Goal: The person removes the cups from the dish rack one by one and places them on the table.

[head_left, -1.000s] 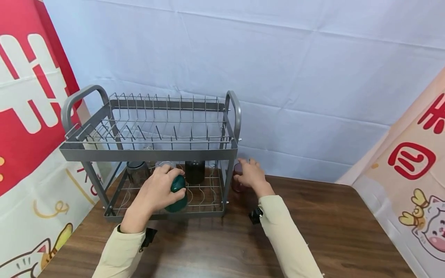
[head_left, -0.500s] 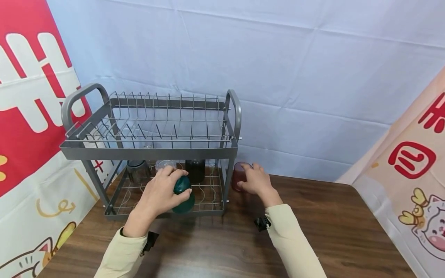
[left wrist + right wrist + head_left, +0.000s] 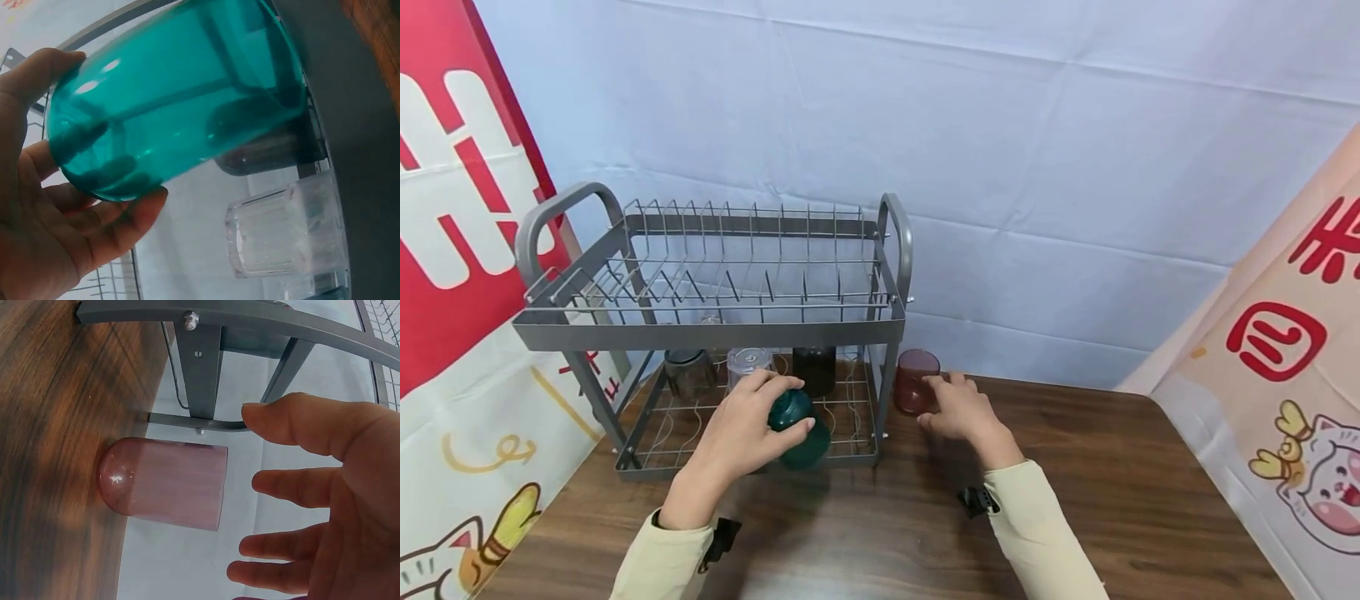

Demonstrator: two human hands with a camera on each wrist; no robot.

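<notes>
My left hand (image 3: 737, 429) grips a teal drinking glass (image 3: 181, 100) round its closed end. The glass is tilted, mouth downward, at the front edge of a grey two-tier dish rack (image 3: 715, 336). To the right of the rack, a translucent pinkish-red glass (image 3: 916, 375) stands upright on the wooden table (image 3: 1075, 483). My right hand (image 3: 962, 410) is beside that glass with fingers spread; in the right wrist view a gap shows between the fingertips (image 3: 265, 481) and the glass (image 3: 169, 484).
On the rack's lower tier stand a grey glass (image 3: 691, 375), a clear glass (image 3: 748, 362) and a dark glass (image 3: 814, 371). Wire plate slots (image 3: 730, 287) line the upper tier. A pale cloth (image 3: 1037, 208) hangs behind, with printed cloths at both sides.
My right hand has let go of the pinkish-red glass and drawn back toward the near right. The teal glass, still in my left hand, has shifted slightly right and tilted more.
</notes>
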